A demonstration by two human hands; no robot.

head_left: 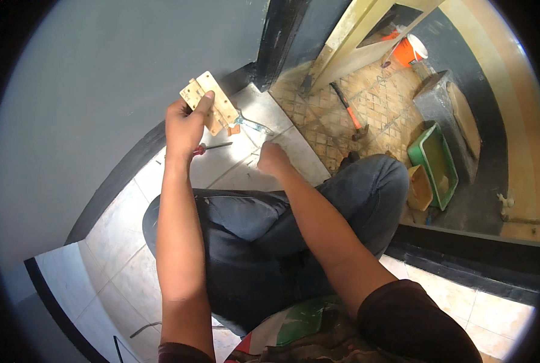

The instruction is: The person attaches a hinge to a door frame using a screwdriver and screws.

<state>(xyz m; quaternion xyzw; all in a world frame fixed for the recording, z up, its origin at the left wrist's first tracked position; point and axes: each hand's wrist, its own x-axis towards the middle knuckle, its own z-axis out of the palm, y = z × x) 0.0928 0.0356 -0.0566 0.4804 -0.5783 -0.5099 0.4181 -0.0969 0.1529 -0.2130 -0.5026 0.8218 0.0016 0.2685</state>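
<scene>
Brass catches my eye: the hinge sits above the floor, gripped in the left hand, thumb across its face, other fingers mostly hidden behind, plates jutting past the thumb tip. The right hand is curled near a tool; whether it holds anything, I cannot tell.

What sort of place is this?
Probably a doorway in a building, used as a makeshift work area: a pale yellow door stands beyond the white tiles, a claw hammer lies on the patterned floor, and the left hand holds a brass-coloured butt hinge.
</scene>
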